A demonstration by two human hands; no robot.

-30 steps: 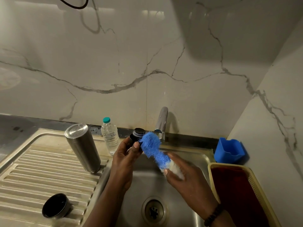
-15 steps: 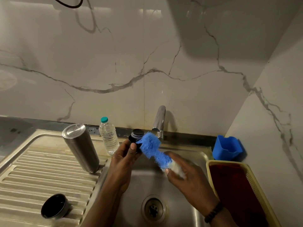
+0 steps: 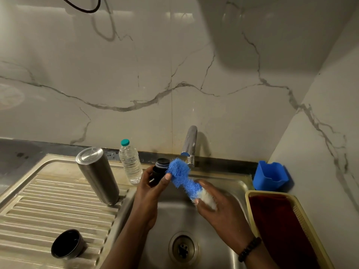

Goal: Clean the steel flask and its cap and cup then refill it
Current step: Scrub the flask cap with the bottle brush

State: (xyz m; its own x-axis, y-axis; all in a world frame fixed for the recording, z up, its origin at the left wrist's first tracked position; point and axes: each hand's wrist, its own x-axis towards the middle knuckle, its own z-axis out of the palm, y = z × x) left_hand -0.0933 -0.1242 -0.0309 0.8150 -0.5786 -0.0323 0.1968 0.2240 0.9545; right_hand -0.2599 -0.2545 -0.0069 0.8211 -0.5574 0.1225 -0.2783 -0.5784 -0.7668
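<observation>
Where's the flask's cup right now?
In the head view the cup sits open end up at lower left on the ribbed drainboard, nearer the camera than the steel flask, left of the basin.

You are looking at one steel flask (image 3: 98,175) standing upside down on the drainboard (image 3: 38,206), near its edge with the sink basin (image 3: 223,239). One cup (image 3: 68,246) is sitting near the drainboard's front edge. One cap (image 3: 158,171) and one blue scrubber (image 3: 183,177) are showing above the basin, along with two hands: left hand (image 3: 150,193), right hand (image 3: 219,210). One water bottle (image 3: 130,162) is standing at the back edge, one blue container (image 3: 270,176) at the back right corner, one basket (image 3: 303,220) along the right edge.
</observation>
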